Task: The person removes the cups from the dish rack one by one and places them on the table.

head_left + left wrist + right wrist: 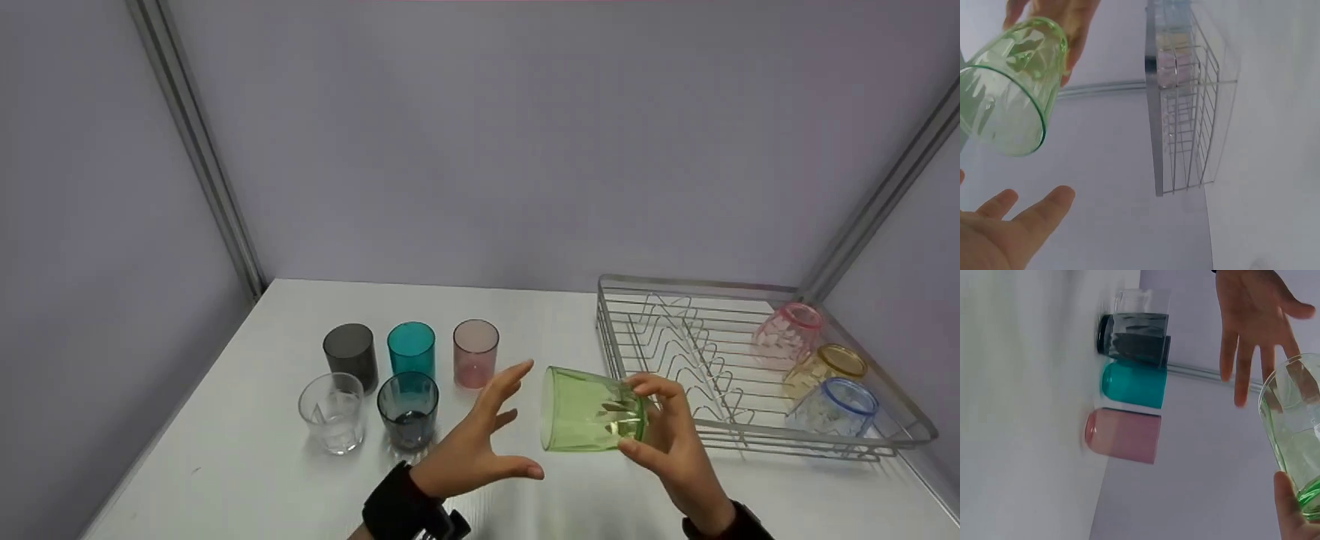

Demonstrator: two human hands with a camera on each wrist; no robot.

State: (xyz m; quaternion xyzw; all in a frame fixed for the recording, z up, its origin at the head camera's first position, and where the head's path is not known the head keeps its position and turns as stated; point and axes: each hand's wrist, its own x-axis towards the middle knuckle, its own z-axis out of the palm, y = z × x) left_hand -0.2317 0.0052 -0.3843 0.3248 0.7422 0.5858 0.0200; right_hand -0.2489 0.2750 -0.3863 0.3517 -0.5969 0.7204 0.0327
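- Currently, right hand (676,459) pinches green glass tumbler (577,412) by its base end, thumb and fingers curled round it.
- Tumbler lies sideways in the air over white table (247,457), mouth toward 9 o'clock, base toward 3 (clock as in head view).
- Left hand (472,457) at the tumbler's 8 o'clock, fingers stretched out, thumb spread away from them, a gap between it and the mouth.
- Smoky blue-grey tumbler (408,420) upright, just beside left hand at its 10 o'clock.
- Clear tumbler (332,420) upright, at smoky one's 9 o'clock.
- Back row, all upright: dark grey tumbler (352,360), teal tumbler (412,351), pink tumbler (476,360), running 9 to 3 o'clock. Teal is right behind smoky one, at its 12; contact unclear.
- Wire dish rack (697,283) on table, at green tumbler's 2 to 3 o'clock.
- Three glasses tilted at rack's 3 o'clock end: yellow glass (817,373) in middle, pink-red glass (786,336) at its 11, blue glass (829,409) at its 6.
- Black wristbands on both wrists, left one (397,506) showing more.
- Pale grey panel (480,150) behind table, toward 12.
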